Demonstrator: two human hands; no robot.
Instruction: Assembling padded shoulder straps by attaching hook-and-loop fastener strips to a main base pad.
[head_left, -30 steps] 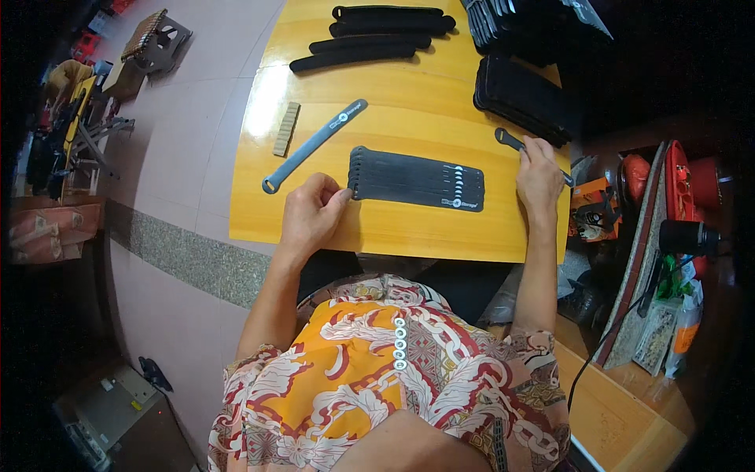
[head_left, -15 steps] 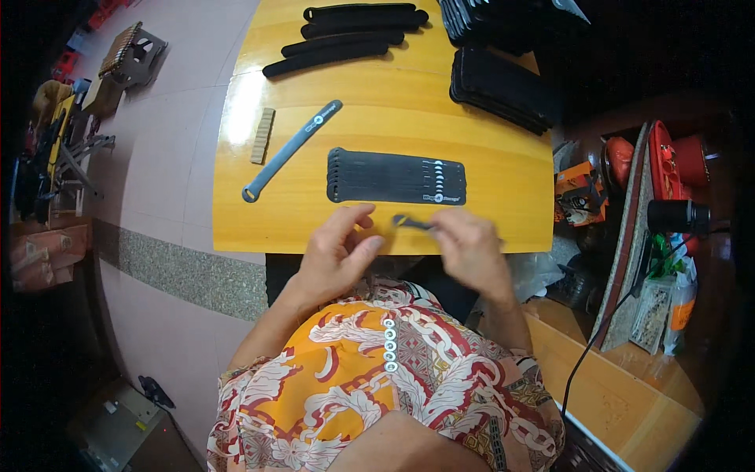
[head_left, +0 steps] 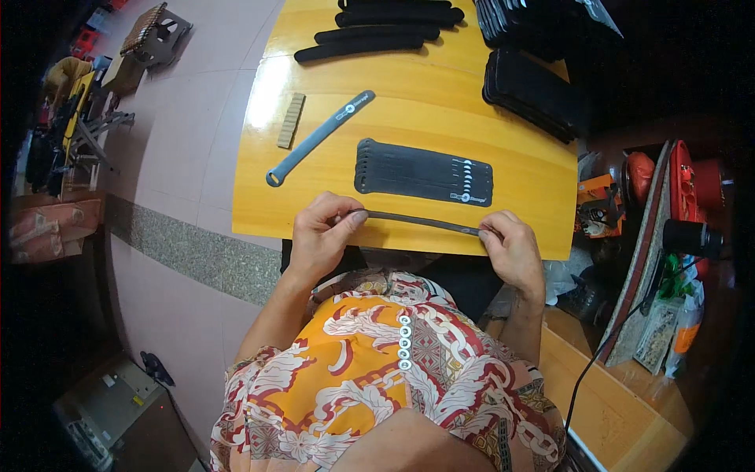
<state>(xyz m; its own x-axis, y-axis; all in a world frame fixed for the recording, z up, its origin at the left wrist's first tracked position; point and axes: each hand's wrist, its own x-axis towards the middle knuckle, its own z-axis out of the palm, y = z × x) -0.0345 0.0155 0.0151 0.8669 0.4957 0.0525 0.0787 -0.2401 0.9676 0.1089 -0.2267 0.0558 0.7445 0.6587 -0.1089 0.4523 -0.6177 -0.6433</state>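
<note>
Between my two hands a dark hook-and-loop strap (head_left: 421, 221) is stretched out, seen nearly edge-on above the table's near edge. My left hand (head_left: 324, 234) pinches its left end between thumb and fingers. Its right end is pinched by my right hand (head_left: 511, 245). Just beyond lies a fanned row of black straps (head_left: 409, 171), overlapping, with slotted ends to the left and white printing to the right. A single grey strap (head_left: 318, 141) with a slotted end lies slantwise to their left. Next to it is a small tan ridged strip (head_left: 291, 121).
Several black fuzzy strap bundles (head_left: 377, 35) lie at the far side of the yellow wooden table (head_left: 259, 212). Thick stacks of black straps (head_left: 531, 90) stand at the far right. Right of the table, a cluttered shelf holds a black cylinder (head_left: 692, 237) with a cable.
The strap, earlier at my right hand only, is now held at both ends and pulled out lengthwise. My right hand has moved right. The whole view has shifted slightly.
</note>
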